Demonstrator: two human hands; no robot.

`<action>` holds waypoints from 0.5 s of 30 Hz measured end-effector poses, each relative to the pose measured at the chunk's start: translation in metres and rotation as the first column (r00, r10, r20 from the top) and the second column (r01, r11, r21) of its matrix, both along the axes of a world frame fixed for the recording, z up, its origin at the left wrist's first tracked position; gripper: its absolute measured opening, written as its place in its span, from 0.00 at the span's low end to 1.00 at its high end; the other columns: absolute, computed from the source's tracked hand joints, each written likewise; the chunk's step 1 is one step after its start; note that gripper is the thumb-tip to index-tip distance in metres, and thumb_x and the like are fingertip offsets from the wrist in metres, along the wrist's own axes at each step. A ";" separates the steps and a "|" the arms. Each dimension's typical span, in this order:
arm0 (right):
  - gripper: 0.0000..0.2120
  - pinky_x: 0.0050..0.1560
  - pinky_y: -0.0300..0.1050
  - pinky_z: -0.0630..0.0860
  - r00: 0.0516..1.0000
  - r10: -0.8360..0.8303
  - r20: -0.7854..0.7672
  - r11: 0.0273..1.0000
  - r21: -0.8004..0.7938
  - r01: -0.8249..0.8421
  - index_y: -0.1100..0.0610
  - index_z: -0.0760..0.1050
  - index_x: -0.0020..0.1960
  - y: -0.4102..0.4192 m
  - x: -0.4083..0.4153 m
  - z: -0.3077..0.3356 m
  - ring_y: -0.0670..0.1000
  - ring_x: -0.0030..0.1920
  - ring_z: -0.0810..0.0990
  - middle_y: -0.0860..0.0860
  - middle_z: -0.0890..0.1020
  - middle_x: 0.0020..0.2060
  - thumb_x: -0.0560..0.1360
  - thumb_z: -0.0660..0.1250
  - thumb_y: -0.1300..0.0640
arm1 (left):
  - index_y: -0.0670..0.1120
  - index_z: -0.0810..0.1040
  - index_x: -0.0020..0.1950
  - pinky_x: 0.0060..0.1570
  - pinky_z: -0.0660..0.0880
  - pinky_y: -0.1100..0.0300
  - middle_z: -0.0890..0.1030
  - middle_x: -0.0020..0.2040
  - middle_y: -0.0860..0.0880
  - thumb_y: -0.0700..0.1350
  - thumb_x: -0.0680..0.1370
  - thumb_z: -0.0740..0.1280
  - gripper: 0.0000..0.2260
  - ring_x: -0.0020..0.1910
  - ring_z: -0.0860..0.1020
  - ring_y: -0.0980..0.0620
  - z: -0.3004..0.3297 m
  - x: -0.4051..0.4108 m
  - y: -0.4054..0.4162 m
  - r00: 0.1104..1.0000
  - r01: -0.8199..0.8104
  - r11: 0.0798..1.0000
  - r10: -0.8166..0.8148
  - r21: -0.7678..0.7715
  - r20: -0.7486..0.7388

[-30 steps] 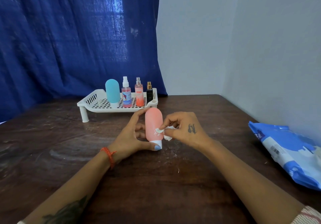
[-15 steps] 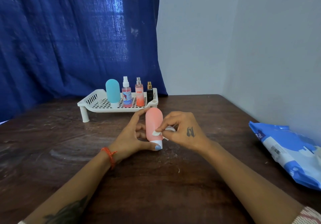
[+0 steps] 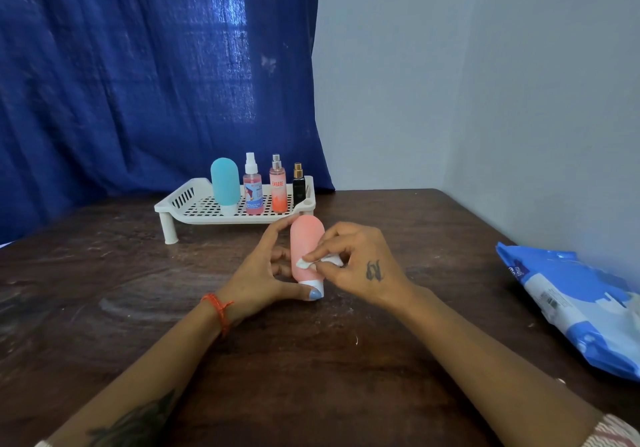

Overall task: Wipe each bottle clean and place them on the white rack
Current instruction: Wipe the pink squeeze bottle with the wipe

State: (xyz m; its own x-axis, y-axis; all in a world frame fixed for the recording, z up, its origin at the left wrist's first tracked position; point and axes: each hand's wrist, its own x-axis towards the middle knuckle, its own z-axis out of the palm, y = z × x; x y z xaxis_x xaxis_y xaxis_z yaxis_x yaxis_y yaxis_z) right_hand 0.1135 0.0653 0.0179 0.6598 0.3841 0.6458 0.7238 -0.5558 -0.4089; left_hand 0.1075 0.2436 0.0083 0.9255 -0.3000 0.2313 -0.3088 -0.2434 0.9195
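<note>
A pink squeeze bottle [image 3: 305, 238] with a white cap stands cap-down on the dark wooden table [image 3: 311, 360], just in front of the white rack [image 3: 180, 200]. My left hand [image 3: 263, 273] holds it, thumb at the cap and fingers round its left side. My right hand [image 3: 356, 263] pinches a small white wipe [image 3: 320, 261] against the bottle's front. On the rack stand a teal squeeze bottle [image 3: 225, 183], a pink spray bottle [image 3: 252, 190], an orange spray bottle [image 3: 278, 186] and a small black bottle [image 3: 298, 185].
A blue and white pack of wipes [image 3: 575, 304] lies at the table's right edge by the grey wall. A dark blue curtain hangs behind the rack. The rack's left part holds nothing.
My right hand has slid the wipe a little left and down across the pink bottle's front. My left hand and the bottle stay where they were.
</note>
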 end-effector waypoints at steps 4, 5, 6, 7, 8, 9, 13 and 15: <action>0.08 0.43 0.37 0.76 0.993 0.062 -0.097 0.995 -0.073 -0.069 0.55 0.84 0.45 -0.003 -0.001 0.005 0.44 0.43 0.78 0.49 0.82 0.42 0.67 0.73 0.64 | 0.65 0.58 0.69 0.48 0.80 0.58 0.78 0.56 0.46 0.38 0.61 0.79 0.47 0.50 0.82 0.51 0.000 0.001 0.000 1.000 -0.015 1.000 0.015 0.021 0.000; 0.08 0.43 0.36 0.76 0.991 0.066 -0.113 0.994 -0.078 -0.076 0.55 0.84 0.44 -0.004 -0.001 0.007 0.44 0.42 0.78 0.49 0.82 0.41 0.66 0.73 0.65 | 0.64 0.58 0.69 0.48 0.80 0.58 0.78 0.56 0.46 0.38 0.60 0.79 0.47 0.50 0.82 0.50 -0.001 0.001 0.000 1.000 -0.016 1.000 0.016 0.025 0.004; 0.08 0.43 0.34 0.76 0.990 0.069 -0.124 0.994 -0.081 -0.079 0.56 0.84 0.43 -0.005 -0.001 0.008 0.43 0.42 0.78 0.49 0.82 0.41 0.66 0.72 0.66 | 0.64 0.58 0.70 0.48 0.80 0.58 0.77 0.56 0.46 0.38 0.60 0.80 0.48 0.50 0.82 0.50 -0.001 0.001 0.000 1.000 -0.019 0.999 0.018 0.030 0.006; 0.08 0.43 0.33 0.75 0.989 0.064 -0.137 0.994 -0.084 -0.076 0.56 0.84 0.42 -0.007 -0.001 0.009 0.42 0.41 0.78 0.49 0.83 0.41 0.66 0.72 0.66 | 0.64 0.57 0.70 0.48 0.80 0.58 0.77 0.56 0.46 0.39 0.60 0.80 0.48 0.50 0.81 0.50 -0.001 0.000 0.000 1.000 -0.022 0.999 0.021 0.037 0.007; 0.08 0.43 0.32 0.74 0.987 0.052 -0.152 0.994 -0.085 -0.066 0.57 0.84 0.41 -0.008 -0.001 0.009 0.41 0.41 0.77 0.49 0.83 0.41 0.66 0.72 0.66 | 0.64 0.57 0.70 0.48 0.80 0.58 0.77 0.57 0.46 0.39 0.61 0.80 0.48 0.50 0.81 0.50 0.000 0.000 0.000 1.000 -0.025 0.999 0.025 0.046 0.009; 0.08 0.43 0.32 0.74 0.987 0.034 -0.159 0.996 -0.080 -0.047 0.57 0.85 0.41 -0.008 -0.001 0.009 0.40 0.40 0.77 0.50 0.83 0.41 0.66 0.72 0.67 | 0.64 0.57 0.70 0.49 0.80 0.58 0.77 0.57 0.47 0.39 0.61 0.79 0.48 0.50 0.81 0.50 0.000 0.000 0.000 1.000 -0.028 0.998 0.028 0.053 0.009; 0.08 0.40 0.28 0.70 0.992 -0.126 -0.001 0.989 0.078 0.126 0.54 0.84 0.45 -0.007 0.005 0.004 0.40 0.39 0.76 0.50 0.83 0.42 0.68 0.73 0.64 | 0.65 0.57 0.70 0.48 0.80 0.57 0.77 0.57 0.46 0.39 0.61 0.79 0.48 0.51 0.81 0.48 0.000 0.001 0.000 1.000 -0.025 0.998 0.025 0.057 0.006; 0.10 0.41 0.28 0.71 0.983 -0.176 0.052 0.974 0.152 0.167 0.54 0.83 0.51 -0.006 0.006 0.003 0.43 0.43 0.77 0.49 0.81 0.46 0.70 0.72 0.61 | 0.65 0.57 0.69 0.47 0.80 0.58 0.77 0.57 0.46 0.38 0.61 0.79 0.47 0.51 0.81 0.49 -0.001 0.001 0.000 1.000 -0.016 0.998 0.016 0.056 0.012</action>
